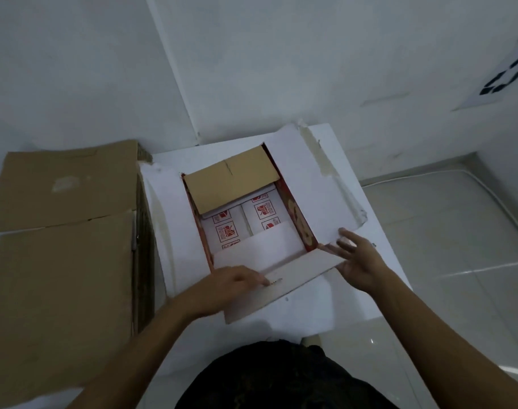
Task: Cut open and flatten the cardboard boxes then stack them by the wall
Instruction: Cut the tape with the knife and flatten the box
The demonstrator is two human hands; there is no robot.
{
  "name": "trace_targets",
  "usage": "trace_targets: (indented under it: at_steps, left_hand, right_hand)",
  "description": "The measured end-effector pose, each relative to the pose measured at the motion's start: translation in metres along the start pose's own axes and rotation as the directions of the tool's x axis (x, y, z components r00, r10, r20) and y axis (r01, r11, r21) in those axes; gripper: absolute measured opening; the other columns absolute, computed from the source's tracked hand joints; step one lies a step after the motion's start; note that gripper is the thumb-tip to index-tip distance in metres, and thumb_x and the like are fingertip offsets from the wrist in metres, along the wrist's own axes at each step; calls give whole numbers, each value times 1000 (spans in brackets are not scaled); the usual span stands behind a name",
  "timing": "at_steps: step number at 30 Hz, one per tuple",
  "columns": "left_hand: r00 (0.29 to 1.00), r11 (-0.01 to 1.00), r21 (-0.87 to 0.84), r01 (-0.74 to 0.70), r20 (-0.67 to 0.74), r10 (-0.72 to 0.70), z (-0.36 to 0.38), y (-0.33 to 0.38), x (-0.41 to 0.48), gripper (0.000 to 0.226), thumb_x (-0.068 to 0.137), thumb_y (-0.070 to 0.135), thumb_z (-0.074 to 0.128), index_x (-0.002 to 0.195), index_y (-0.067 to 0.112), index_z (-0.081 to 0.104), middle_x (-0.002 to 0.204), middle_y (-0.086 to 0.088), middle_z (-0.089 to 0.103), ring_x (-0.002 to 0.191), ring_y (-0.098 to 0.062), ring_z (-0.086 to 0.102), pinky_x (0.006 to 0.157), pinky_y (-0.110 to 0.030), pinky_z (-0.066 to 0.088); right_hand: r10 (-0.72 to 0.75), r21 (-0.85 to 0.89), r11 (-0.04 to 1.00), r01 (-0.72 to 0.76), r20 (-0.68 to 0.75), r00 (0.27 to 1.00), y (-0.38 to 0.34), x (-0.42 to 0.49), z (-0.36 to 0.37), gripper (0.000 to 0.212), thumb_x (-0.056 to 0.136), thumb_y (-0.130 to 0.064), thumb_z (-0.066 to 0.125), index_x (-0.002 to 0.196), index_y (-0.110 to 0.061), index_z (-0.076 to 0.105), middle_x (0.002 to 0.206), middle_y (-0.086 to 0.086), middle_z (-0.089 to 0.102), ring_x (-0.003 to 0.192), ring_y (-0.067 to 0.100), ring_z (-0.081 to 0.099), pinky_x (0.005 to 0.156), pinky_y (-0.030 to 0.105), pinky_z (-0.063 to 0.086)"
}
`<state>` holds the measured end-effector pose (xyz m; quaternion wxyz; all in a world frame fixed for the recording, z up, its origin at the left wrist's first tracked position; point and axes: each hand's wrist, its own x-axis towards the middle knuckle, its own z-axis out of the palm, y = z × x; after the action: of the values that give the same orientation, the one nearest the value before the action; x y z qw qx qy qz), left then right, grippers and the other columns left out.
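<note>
An open cardboard box (296,219) with red printed walls stands on a white table (325,314). Its white side flaps are spread out, and a brown flap (231,178) leans over the far part of the opening. Red symbols show on the bottom flaps inside. My left hand (231,286) rests on the near flap (293,278) and pinches a small dark cutter (275,281), whose tip lies on that flap. My right hand (358,261) touches the flap's right end with its fingers spread.
A large brown cardboard box (60,231) lies on the left, against the table's edge. White walls meet in a corner behind the table. A pale tiled floor (443,246) with a white cable lies to the right. A recycling sign (505,75) hangs on the right wall.
</note>
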<state>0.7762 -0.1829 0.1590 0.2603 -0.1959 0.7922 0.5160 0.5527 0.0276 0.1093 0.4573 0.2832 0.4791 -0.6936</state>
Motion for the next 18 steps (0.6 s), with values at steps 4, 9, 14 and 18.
trace_targets:
  at_steps: [4,9,14,18]
  left_hand:
    - [983,895,406,183,-68,-170,21,-20,22,91,86,64,62,156,23,21,159,0,31,139,-22,40,112,-38,36]
    - [941,792,554,256,-332,-72,53,-32,36,46,96,50,55,129,19,47,118,-2,67,103,-23,67,88,-35,54]
    - [981,897,399,193,-70,-180,19,-24,47,55,100,46,41,143,13,44,143,-10,51,126,-29,52,105,-44,44]
    - [979,837,510,200,-74,-189,-46,-15,72,59,102,38,37,156,14,28,165,-14,10,150,-36,16,120,-52,21]
  right_hand:
    - [-386,-208,919,336,-294,874,1,-19,12,46,90,-17,69,128,-13,44,130,15,52,95,27,67,79,39,59]
    - [-840,-785,301,542,52,540,44,-61,48,36,92,-15,65,122,-24,48,119,-1,56,95,8,60,75,25,52]
    - [-313,-961,224,160,85,946,110,-48,75,50,96,-48,55,137,-30,32,124,5,58,96,25,66,79,40,59]
    - [-384,-994,85,63,26,923,134,-37,83,52,98,-57,44,143,-33,37,144,8,39,119,28,56,101,40,47]
